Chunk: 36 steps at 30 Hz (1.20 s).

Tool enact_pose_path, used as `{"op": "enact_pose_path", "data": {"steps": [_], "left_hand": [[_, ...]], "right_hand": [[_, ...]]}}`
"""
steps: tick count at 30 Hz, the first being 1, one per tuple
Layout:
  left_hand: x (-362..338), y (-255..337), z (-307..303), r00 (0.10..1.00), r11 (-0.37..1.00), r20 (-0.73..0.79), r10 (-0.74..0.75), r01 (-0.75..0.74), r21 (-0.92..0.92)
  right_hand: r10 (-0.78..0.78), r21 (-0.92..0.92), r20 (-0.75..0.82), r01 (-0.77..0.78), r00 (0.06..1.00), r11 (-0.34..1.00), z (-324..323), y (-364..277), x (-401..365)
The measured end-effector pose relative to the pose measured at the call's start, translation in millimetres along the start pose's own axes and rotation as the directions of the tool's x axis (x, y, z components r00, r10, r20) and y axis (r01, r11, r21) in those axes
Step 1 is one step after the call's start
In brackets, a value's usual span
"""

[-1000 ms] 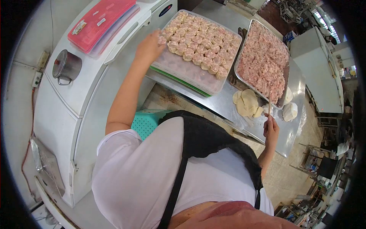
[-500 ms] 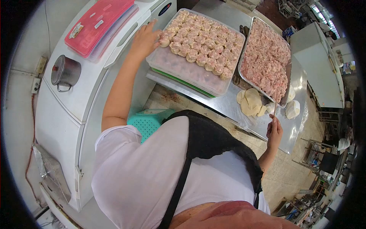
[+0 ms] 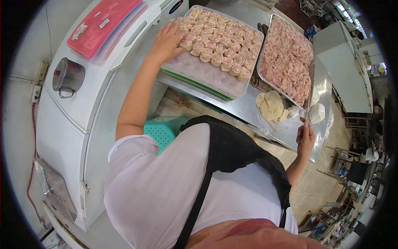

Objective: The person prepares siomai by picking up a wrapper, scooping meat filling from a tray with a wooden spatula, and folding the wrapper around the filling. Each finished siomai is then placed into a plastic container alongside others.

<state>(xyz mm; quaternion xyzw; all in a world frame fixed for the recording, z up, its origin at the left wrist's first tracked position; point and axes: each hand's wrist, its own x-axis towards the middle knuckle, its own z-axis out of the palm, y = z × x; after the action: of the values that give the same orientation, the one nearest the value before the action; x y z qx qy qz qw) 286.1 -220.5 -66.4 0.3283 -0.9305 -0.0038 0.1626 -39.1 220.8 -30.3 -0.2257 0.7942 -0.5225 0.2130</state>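
Observation:
My left hand [image 3: 168, 42] lies with fingers stretched along the left edge of the rows of filled dumplings [image 3: 222, 43], thumb pointing toward the nearest row. The dumplings, open-topped with pink filling, sit close together on a clear plastic container lid [image 3: 199, 74]. In my right hand [image 3: 305, 137] is a thin stick-like tool [image 3: 307, 113], pinched between the fingers, its end at the near corner of a metal tray. Pink minced meat [image 3: 286, 58] fills most of that tray [image 3: 278, 92]. Round dough wrappers [image 3: 271, 106] are piled on the steel table beside it.
The steel table [image 3: 240, 112] carries the container stack and tray. White wrapped bundles [image 3: 317, 113] lie at the tray's right. On the white freezer [image 3: 54, 106] stand a metal pot [image 3: 69, 76] and red-lidded boxes [image 3: 101, 29]. A turquoise basket [image 3: 162, 132] stands below the table.
My left hand has come down from the container's left side onto the dumplings' edge. My right hand has shifted slightly right and down, still holding the stick-like tool.

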Motion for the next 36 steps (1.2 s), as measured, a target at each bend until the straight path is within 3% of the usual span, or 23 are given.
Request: {"op": "enact_pose_path", "data": {"steps": [7, 10, 12, 13, 15, 16, 18, 19, 20, 22, 24, 26, 29, 31, 36], "left_hand": [[-0.4, 42.2, -4.4, 0.999, 0.998, -0.020, 0.050, -0.051, -0.036], [10.5, 33.5, 7.8, 0.996, 0.996, 0.001, 0.088, -0.088, 0.033], [9.9, 34.9, 8.3, 0.998, 0.994, -0.061, 0.006, 0.001, 0.105], [10.0, 42.5, 4.1, 0.998, 0.994, -0.055, 0.029, -0.022, 0.110], [5.9, 63.0, -4.1, 0.999, 0.982, 0.032, -0.043, 0.036, 0.187], [5.6, 80.9, -8.8, 0.999, 0.981, 0.038, -0.024, 0.017, 0.193], [6.0, 121.5, -17.6, 0.994, 0.999, -0.112, -0.015, 0.020, 0.046], [8.7, 152.2, -22.3, 0.988, 0.999, -0.149, 0.029, -0.032, -0.018], [11.5, 188.9, -22.5, 0.980, 0.993, -0.189, 0.066, -0.082, -0.079], [13.3, 262.2, -9.5, 0.984, 0.874, -0.166, 0.067, -0.138, -0.465], [13.3, 314.9, 32.9, 0.973, 0.725, -0.031, 0.229, -0.191, -0.661], [12.1, 355.2, 75.7, 0.937, 0.753, 0.118, 0.329, -0.185, -0.632], [8.6, 389.5, 127.0, 0.962, 0.852, 0.030, 0.270, -0.224, -0.473], [3.9, 390.9, 135.2, 0.970, 0.875, 0.034, 0.241, -0.202, -0.439], [-9.5, 383.4, 128.1, 0.973, 0.866, 0.101, 0.208, -0.135, -0.482]], "right_hand": [[-0.068, -0.108, 0.114, 0.080, 0.991, 0.991, -27.1, -7.5, 35.1], [-0.060, -0.064, 0.165, 0.071, 0.985, 0.995, -36.5, -5.5, 61.7], [-0.055, -0.052, 0.236, 0.069, 0.970, 0.996, -45.1, -1.3, 82.6], [-0.048, -0.039, 0.219, 0.057, 0.975, 0.998, -50.4, 7.7, 97.5], [-0.218, -0.225, 0.270, 0.281, 0.938, 0.933, -58.3, 30.2, 127.1], [-0.212, -0.217, 0.255, 0.269, 0.943, 0.938, -64.0, 36.2, 139.3], [-0.354, -0.499, 0.349, 0.492, 0.867, 0.713, -72.8, 45.4, 158.2], [-0.302, -0.606, 0.397, 0.495, 0.867, 0.623, -76.7, 32.0, 161.5], [-0.302, -0.602, 0.392, 0.490, 0.869, 0.630, -78.3, 22.5, 167.7], [-0.331, -0.676, 0.537, 0.630, 0.776, 0.381, -74.6, 8.2, 184.6], [-0.393, -0.655, 0.543, 0.667, 0.742, 0.355, -58.2, -1.9, 205.5], [-0.453, -0.628, 0.553, 0.707, 0.699, 0.324, -42.8, -6.5, 217.2], [-0.546, -0.622, 0.540, 0.741, 0.641, 0.255, -18.6, 5.6, 221.5], [-0.546, -0.592, 0.631, 0.797, 0.551, 0.120, -10.9, 18.2, 218.8], [-0.603, -0.503, 0.639, 0.853, 0.477, 0.142, -17.1, 48.4, 214.9]]}}
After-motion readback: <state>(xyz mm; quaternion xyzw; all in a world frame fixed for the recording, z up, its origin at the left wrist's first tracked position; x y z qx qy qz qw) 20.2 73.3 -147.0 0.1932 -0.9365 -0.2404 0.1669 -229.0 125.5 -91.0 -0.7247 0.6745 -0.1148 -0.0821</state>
